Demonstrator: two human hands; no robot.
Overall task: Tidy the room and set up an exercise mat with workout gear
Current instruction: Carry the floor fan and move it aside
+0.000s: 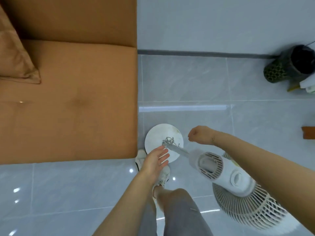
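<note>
A white standing fan stands on the tiled floor right below me, seen from above. Its round base sits beside the sofa corner, with a bundled grey cord at the foot of the pole. My left hand hovers over the near edge of the base, fingers straight and spread, holding nothing. My right hand hangs above the floor to the right of the base, fingers curled in loosely, nothing visible in it. The right forearm crosses over the fan's head.
An orange-brown sofa with a matching cushion fills the left. A dark bin lying on its side and some papers sit at the far right by the wall. My white sneakers stand beside the base.
</note>
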